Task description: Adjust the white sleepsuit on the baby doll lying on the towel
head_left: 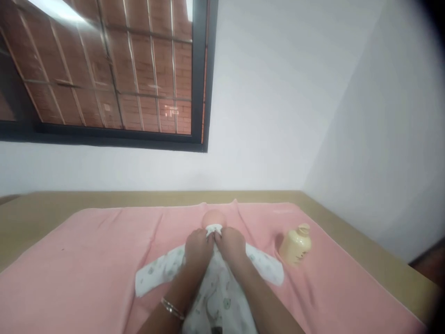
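Observation:
A doll's rounded head (213, 216) shows above the collar of a white baby garment (222, 283) with a small green print. Both sleeves of the garment lie spread out to the sides on the pink blanket (100, 250). My left hand (198, 246) is closed on the left side of the collar, thumb near the middle. Close beside it, my right hand (232, 243) grips the collar's right side the same way. The thumbs almost meet below the neck. The doll's body and face are hidden by the garment and my hands.
A pale yellow bottle (295, 245) with a face-like marking stands on the blanket to the right. The blanket covers a wooden surface (330, 218) set against white walls (264, 102). Behind, at upper left, is a dark-framed window (200, 83) with metal bars.

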A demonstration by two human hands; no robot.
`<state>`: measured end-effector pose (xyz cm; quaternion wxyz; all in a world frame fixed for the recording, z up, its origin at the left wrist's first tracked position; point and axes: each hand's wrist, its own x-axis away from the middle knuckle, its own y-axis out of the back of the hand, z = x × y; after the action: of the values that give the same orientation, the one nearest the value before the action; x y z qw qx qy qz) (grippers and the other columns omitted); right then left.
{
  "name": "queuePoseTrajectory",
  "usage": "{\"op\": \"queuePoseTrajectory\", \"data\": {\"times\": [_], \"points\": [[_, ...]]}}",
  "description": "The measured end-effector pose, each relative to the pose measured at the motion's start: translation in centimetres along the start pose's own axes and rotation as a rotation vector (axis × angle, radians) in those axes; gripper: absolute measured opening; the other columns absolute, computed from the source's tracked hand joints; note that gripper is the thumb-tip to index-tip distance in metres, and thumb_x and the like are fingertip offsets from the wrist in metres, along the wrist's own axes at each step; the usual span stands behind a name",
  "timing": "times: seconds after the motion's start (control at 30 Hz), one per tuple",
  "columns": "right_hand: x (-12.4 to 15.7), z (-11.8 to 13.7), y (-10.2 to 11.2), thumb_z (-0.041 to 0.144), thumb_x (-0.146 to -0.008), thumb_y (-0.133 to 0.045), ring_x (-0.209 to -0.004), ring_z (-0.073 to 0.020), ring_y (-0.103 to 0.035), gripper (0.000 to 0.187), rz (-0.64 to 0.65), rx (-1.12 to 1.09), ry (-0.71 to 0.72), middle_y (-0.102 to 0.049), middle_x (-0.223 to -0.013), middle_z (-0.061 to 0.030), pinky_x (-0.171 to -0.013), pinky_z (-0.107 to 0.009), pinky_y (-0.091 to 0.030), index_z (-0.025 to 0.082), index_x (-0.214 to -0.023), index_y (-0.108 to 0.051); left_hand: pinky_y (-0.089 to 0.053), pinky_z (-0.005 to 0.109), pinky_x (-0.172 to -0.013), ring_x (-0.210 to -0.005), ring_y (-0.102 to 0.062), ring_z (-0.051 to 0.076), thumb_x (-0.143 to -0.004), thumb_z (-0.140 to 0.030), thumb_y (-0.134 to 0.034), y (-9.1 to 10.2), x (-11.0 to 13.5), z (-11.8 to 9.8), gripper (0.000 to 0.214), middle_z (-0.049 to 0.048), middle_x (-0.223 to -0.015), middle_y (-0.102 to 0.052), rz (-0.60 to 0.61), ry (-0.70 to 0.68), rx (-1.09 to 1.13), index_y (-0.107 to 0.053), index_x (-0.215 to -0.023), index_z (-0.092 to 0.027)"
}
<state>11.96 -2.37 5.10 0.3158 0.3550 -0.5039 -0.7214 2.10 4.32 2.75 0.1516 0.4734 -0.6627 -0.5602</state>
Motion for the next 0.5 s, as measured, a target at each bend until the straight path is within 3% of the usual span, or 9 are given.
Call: {"op": "queuePoseTrajectory", "data": {"times": [0.2,0.4,0.5], "points": [[-0.4,-1.9,-0.4,0.068,-0.084,-0.020,-0.087,-0.0282,-0.063,0.073,0.209,-0.115,-0.049,-0.068,-0.091,-0.0155,-0.070,-0.036,-0.045,0.016,-0.092,-0.069,-0.041,0.034,-0.074,-0.080,-0.060,0.023,-0.088,-0.039,-0.037,-1.3,-0.5,1.4,0.036,0.0111,-0.080,-0.065,0.155,-0.056,0.087,-0.065,-0.081,-0.018],[0.2,-0.9,-1.1,0.058,-0.090,-0.025,-0.082,-0.0259,-0.062,0.062,-0.011,0.012,-0.014,-0.067,-0.082,-0.0151,-0.071,-0.033,-0.042,0.014,-0.085,-0.069,-0.040,0.033,-0.074,-0.080,-0.059,0.023,-0.089,-0.039,-0.034,-1.1,-0.2,1.0,0.040,0.0111,-0.078,-0.063,-0.013,-0.054,0.026,-0.064,-0.080,-0.014],[0.2,-1.1,-0.8,0.061,-0.089,-0.023,-0.081,-0.0252,-0.062,0.065,0.011,-0.012,-0.008,-0.067,-0.084,-0.0143,-0.069,-0.032,-0.041,0.015,-0.087,-0.068,-0.040,0.034,-0.073,-0.079,-0.059,0.023,-0.090,-0.038,-0.031,-0.9,-0.1,0.6,0.043,0.0121,-0.078,-0.064,-0.016,-0.043,-0.003,-0.064,-0.079,-0.013]]}}
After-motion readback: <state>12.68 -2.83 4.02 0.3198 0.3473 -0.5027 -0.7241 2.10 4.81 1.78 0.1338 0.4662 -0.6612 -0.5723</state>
